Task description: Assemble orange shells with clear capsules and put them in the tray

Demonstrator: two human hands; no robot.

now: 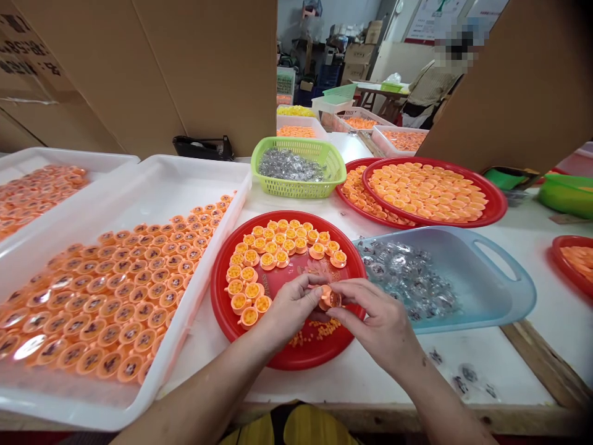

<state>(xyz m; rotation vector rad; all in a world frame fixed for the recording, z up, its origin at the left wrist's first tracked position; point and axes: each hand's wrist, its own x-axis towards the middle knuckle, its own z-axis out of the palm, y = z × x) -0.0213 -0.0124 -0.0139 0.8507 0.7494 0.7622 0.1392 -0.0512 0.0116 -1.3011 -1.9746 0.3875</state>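
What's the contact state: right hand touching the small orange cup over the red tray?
Touching. Head view: fingers of the right hand close on the small orange cup with no gap; the left hand pinches its other side.

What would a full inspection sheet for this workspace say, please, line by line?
Surface: white table with a wooden front edge.
Job's things: one orange cup held over a red plate bearing rows of yellow-filled cups; a white tray of covered cups on the left; a blue tray and a green basket holding clear silvery pieces.
Clutter: a few loose wrappers on the table; yellow crumbs on the red plate.
Hands: left hand and right hand both pinch the orange cup.
Cables: nothing seen.
Surroundings: cardboard walls, stacked red plates of orange cups, and a seated person behind.
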